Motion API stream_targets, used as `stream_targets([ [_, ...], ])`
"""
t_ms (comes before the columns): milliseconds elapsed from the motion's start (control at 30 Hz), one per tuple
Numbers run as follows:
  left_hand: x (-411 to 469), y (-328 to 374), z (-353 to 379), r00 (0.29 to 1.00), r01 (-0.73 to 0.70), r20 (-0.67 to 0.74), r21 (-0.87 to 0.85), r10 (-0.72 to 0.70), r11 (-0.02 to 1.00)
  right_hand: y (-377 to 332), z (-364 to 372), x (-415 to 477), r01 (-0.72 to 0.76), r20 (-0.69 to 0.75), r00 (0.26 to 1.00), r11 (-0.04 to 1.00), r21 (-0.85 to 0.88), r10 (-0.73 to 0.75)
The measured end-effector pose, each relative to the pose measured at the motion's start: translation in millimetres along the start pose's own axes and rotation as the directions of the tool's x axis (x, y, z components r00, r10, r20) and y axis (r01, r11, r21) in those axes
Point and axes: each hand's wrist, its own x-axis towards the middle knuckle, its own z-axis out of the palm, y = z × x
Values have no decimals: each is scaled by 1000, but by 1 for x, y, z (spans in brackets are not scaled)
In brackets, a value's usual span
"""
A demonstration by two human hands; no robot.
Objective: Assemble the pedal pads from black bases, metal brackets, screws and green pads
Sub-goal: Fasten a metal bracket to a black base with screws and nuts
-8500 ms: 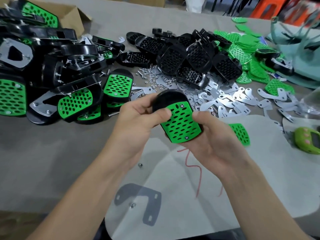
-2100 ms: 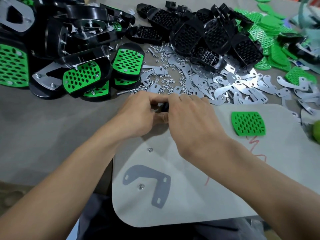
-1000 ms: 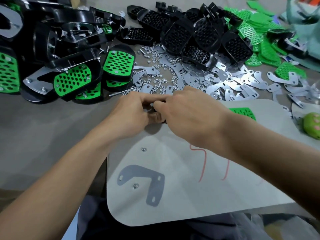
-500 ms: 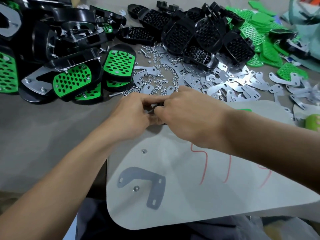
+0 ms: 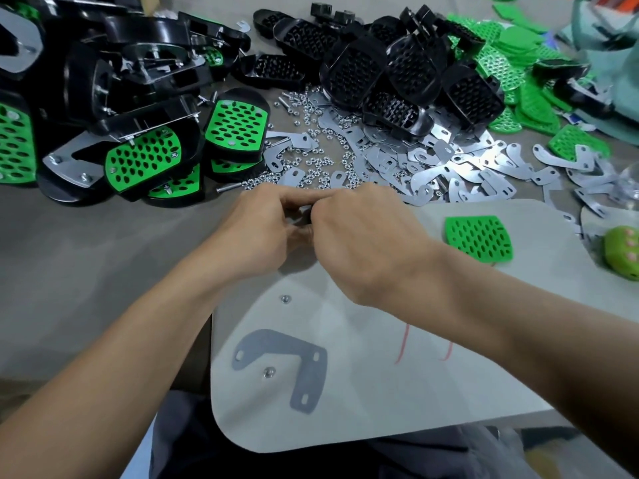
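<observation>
Item: my left hand and right hand, fingers curled together on a dark part, mostly hidden, held close, probably for fine fitting. Spare green pad and bracket lie on the mat, within reach.

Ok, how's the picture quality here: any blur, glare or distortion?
Head view: left hand and right hand sharp, what they hold hidden; upper right corner smeared, blurring the teal thing; glare whitens the metal brackets; wide-angle stretch along the edges.
</observation>
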Motion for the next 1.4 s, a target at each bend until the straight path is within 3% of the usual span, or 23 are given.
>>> stream_targets([
  [133,0,3,-4,1000,10,23,40,-11,999,9,-2,-5,-37,40,999,999,19,36],
  [300,0,4,-6,1000,-16,23,85,14,996,16,-7,-4,92,100,991,995,-34,-88],
  [567,0,-2,-3,999,-32,14,101,31,994,11,-13,5,299,81,954,945,-136,-290],
  [767,0,-3,-3,999,-48,-16,147,51,988,7,-9,0,182,27,983,981,-70,-181],
  [933,-1,-3,-3,999,-33,3,161,33,986,12,-11,1,-1,16,1000,999,47,0],
  [1200,-1,-1,-3,1000,24,-5,104,-24,994,-2,-2,-1,117,-39,992,986,-120,-122],
  [1400,-3,5,-4,997,77,-3,92,-77,993,0,3,-6,109,-14,994,989,-104,-111],
])
